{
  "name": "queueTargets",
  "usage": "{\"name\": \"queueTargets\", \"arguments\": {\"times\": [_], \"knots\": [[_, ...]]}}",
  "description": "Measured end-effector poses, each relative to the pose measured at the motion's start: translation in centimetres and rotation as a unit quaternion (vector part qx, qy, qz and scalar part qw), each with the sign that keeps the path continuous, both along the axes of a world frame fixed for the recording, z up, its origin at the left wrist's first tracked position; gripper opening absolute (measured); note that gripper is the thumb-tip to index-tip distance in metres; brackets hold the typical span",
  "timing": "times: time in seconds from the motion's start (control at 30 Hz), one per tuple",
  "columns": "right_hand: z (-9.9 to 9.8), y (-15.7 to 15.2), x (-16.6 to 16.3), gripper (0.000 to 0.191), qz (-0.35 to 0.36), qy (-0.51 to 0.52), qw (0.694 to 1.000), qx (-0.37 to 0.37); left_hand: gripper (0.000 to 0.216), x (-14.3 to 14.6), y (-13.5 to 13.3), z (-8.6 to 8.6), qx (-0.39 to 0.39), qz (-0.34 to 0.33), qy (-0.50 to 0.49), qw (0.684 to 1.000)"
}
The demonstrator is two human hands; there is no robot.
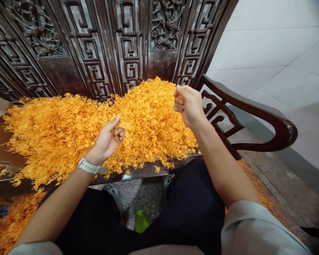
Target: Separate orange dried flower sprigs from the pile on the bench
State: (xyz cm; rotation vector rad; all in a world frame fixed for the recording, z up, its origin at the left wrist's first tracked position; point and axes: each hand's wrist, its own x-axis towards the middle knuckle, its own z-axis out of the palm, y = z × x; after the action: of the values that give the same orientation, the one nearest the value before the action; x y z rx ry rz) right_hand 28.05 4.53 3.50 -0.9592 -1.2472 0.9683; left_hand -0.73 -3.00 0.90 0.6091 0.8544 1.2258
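Nearest are the dark trousers [196, 202] of the seated person, with the knees close to the front edge [140, 173] of a wooden settee. This edge is hard and narrow, and a loose orange piece [157, 169] lies on it, so a light push might drop it to the floor [133, 193].

The left hand [107, 140] is above the heap, half curled with the thumb raised; a thin orange strand [116, 131] shows at its fingers, but how firmly it is held I cannot tell. Farther to the right, the right hand [190, 104] is nearly closed, with a bit of orange [183, 100] inside the curled fingers.

The heap of orange pieces [149, 118] covers the seat. I judge them very light, flexible and easy to tangle; the thin legs could perhaps snap, so the thicker stem seems the better place to take hold. Between the hands there is open air for moving.

The curved armrest [276, 132] limits the right side, and behind the heap the carved back [162, 62] stops any forward reach.
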Motion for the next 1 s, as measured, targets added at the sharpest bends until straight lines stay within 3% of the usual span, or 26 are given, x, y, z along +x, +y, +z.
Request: {"name": "queueTargets", "arguments": {"times": [0.1,0.17,0.3,0.4,0.5,0.57,0.63,0.83,1.0], "knots": [[-1.5,1.0,-0.5,0.034,-0.047,-0.055,0.997,0.020,0.029,0.7,0.1,-0.5,0.026,-0.019,0.000,0.999],[-2.6,2.1,-0.1,0.033,-0.112,-0.144,0.982,0.056,0.024,0.8,0.1,-0.7,0.037,-0.010,0.001,0.999],[-3.8,3.2,0.9,0.065,-0.207,-0.327,0.920,0.061,0.009,1.1,0.4,-0.4,0.049,-0.009,-0.003,0.999],[-3.2,2.3,-0.1,0.071,-0.218,-0.329,0.911,0.117,0.011,2.2,1.2,0.4,0.061,-0.018,-0.014,0.998],[-2.2,0.5,-2.6,0.062,-0.114,-0.219,0.957,0.154,0.019,4.5,2.1,1.3,0.092,-0.034,-0.031,0.995],[-1.7,-0.7,-4.4,0.054,0.000,-0.124,0.985,0.117,0.028,6.1,2.5,1.5,0.101,-0.035,-0.048,0.993],[-1.7,-1.3,-5.7,0.049,0.072,-0.062,0.993,0.074,0.038,7.2,2.5,1.3,0.097,-0.029,-0.060,0.993],[-2.1,-1.5,-6.0,0.055,0.076,0.003,0.997,0.019,0.037,7.7,2.9,0.6,0.098,0.001,-0.061,0.993],[-2.3,-1.8,-6.5,0.051,0.122,0.017,0.992,0.019,0.031,7.3,3.6,0.3,0.125,0.035,-0.061,0.990]]}}
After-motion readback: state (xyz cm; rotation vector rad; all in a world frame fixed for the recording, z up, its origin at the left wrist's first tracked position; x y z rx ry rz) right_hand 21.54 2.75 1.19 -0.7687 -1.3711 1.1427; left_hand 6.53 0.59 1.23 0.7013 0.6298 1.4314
